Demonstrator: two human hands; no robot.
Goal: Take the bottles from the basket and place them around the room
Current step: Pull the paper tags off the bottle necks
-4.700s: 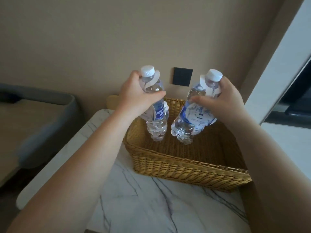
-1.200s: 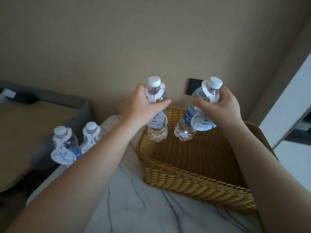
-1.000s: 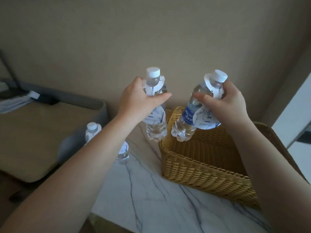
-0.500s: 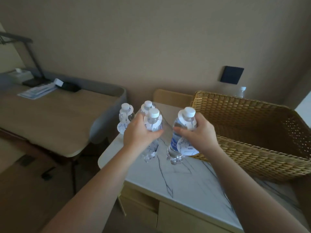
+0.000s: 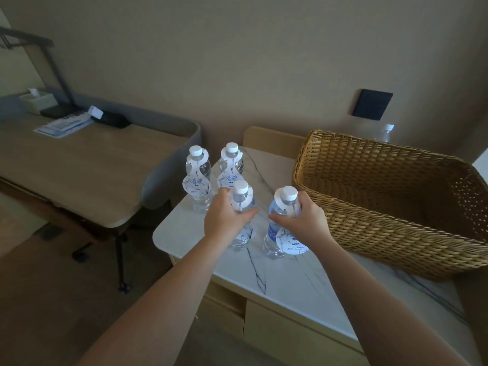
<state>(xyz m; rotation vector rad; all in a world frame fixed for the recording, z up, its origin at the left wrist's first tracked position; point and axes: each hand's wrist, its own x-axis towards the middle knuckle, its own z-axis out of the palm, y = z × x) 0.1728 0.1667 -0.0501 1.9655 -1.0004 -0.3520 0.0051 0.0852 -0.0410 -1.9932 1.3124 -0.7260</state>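
Standing on marble top (image 5: 290,281): four bottles (image 5: 197,180), two in hands (image 5: 224,217).

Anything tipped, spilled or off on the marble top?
Nothing stands out. Two bottles stand upright on the marble top; each hand holds another upright. Basket sits level, no spills.

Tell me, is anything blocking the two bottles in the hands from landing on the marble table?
Nothing visible does. The left hand and right hand hold their bottles over bare marble table; two standing bottles lie farther back, the basket beside.
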